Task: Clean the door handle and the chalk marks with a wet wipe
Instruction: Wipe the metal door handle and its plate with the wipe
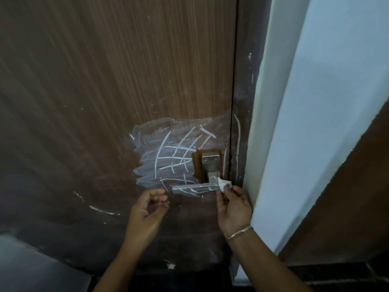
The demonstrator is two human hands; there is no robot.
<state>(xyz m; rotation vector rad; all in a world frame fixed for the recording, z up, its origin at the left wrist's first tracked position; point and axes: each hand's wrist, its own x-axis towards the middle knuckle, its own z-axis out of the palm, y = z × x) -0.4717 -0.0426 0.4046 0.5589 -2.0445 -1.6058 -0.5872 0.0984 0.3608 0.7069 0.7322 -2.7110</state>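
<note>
1. Head view, setting: a brown wood-grain laminate door (pixel 105 81) is closed against a dark door frame (pixel 242 102), with a pale blue-white wall (pixel 315 102) to the right.
2. Head view, white chalk marks (pixel 176 154): crossed lines lie over a smeared white patch on the door, left of and above the handle. Some strokes run along the lever and the frame. They look largely uncleaned.
3. Head view, square-section silver metal door handle (pixel 193 189): a horizontal lever sits below a rectangular screwed backplate (pixel 211 163).
4. Head view, small crumpled white wet wipe (pixel 224 183): it sits at the lever's bend, touching the metal. The right hand (pixel 232 207), which wears a thin metal bracelet (pixel 240 231), pinches it between thumb and fingertips.
5. Head view, left hand (pixel 147 209): its fingers are loosely curled and hold nothing. It is just beside the lever's free end, and I cannot tell whether it touches.
6. Risks, as judged:
   - Downward pressure could turn the lever and unlatch the door, since nothing visibly steadies it.
   - So small a wad may clog with chalk and smear the patch wider.
   - A fingertip pinch could lose the wipe on the lever's edges.
   - The strokes on the frame are easy to overlook.
</note>
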